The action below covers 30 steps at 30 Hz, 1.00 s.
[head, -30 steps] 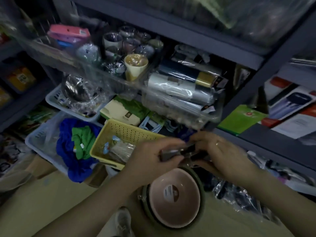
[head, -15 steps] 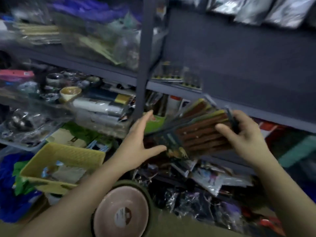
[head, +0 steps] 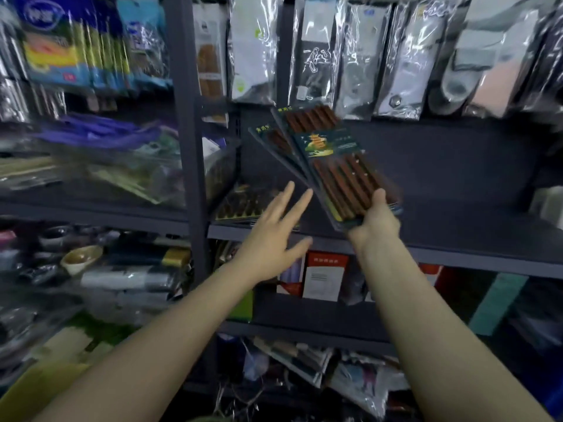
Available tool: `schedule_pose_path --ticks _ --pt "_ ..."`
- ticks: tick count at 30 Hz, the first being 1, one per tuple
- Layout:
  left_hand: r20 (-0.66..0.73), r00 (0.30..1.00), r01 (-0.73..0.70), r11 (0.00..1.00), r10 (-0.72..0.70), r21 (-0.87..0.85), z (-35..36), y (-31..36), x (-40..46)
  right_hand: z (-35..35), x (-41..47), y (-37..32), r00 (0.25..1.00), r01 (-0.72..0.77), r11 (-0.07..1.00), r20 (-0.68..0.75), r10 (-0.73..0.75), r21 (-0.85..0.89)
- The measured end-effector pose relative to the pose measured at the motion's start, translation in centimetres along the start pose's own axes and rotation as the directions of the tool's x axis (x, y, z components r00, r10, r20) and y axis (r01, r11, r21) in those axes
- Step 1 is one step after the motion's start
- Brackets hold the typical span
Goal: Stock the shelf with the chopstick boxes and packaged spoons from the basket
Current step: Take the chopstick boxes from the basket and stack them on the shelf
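Chopstick boxes (head: 335, 166) fan from right hand (head: 376, 223).

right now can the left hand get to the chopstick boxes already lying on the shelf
Probably yes: the left hand is open just in front of the flat boxes, with nothing between them.
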<state>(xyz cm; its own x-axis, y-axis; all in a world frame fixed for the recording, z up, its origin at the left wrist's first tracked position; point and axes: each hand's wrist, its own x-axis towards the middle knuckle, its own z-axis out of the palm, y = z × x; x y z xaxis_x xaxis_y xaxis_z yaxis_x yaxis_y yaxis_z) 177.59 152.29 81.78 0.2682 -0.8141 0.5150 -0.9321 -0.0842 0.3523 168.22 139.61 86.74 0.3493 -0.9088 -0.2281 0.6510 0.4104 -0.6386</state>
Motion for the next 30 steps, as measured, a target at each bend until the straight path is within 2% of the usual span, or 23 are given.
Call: schedule_pose_path --ticks 2,4,6,8,10,12,14,17,21,24,28,30 --pt "-0.025 0.996 0.077 0.992 -0.08 -0.096 -0.6 -2.2 1.3 2.6 1.8 3.0 0.988 -0.132 0.991 0.087 0.131 0.011" --pt "-0.046 0.988 0.14 0.984 -0.146 -0.112 -1.4 -4.8 1.8 3.9 3.2 5.7 0.973 -0.206 0.974 0.083 0.214 -0.091" --pt "-0.016 0.988 0.151 0.986 -0.152 -0.07 -2.1 -7.2 2.0 4.6 4.0 8.0 0.96 -0.263 0.954 0.057 0.273 -0.148" --pt "0.089 0.99 0.105 0.994 -0.105 0.008 -2.3 -9.0 2.1 4.6 4.5 9.5 0.966 -0.236 0.951 0.057 0.252 -0.198" --pt "0.178 0.981 0.058 0.994 -0.074 0.092 -2.4 -10.1 2.5 4.3 4.4 10.0 0.95 -0.193 0.944 0.188 0.248 -0.267" --pt "0.184 0.981 0.023 0.978 -0.062 0.207 -2.1 -10.9 3.4 3.8 4.6 9.3 0.902 -0.166 0.908 0.314 0.298 -0.384" --pt "0.156 0.987 -0.018 0.927 -0.044 0.374 -1.8 -11.4 4.7 3.4 4.9 7.8 0.883 -0.135 0.835 0.318 0.346 -0.534" --pt "0.133 0.988 0.002 0.882 -0.074 0.472 -1.5 -12.0 6.0 2.8 6.1 6.1 0.922 -0.12 0.789 0.226 0.313 -0.603" --pt "0.147 0.981 0.055 0.913 -0.124 0.403 -2.3 -13.4 6.4 3.0 7.5 6.2 0.953 -0.183 0.87 0.137 0.272 -0.457" --pt "0.176 0.967 0.103 0.914 -0.185 0.392 -2.4 -14.2 5.9 2.9 8.0 7.0 0.97 -0.149 0.879 0.103 0.218 -0.453" --pt "0.2 0.923 0.199 0.855 -0.327 0.48 -2.9 -14.6 5.1 3.1 8.7 7.5 0.983 0.031 0.785 0.16 0.087 -0.618" --pt "0.224 0.933 0.146 0.868 -0.28 0.474 -3.2 -14.2 3.9 3.2 8.8 7.2 0.992 0.054 0.717 0.118 0.04 -0.695"
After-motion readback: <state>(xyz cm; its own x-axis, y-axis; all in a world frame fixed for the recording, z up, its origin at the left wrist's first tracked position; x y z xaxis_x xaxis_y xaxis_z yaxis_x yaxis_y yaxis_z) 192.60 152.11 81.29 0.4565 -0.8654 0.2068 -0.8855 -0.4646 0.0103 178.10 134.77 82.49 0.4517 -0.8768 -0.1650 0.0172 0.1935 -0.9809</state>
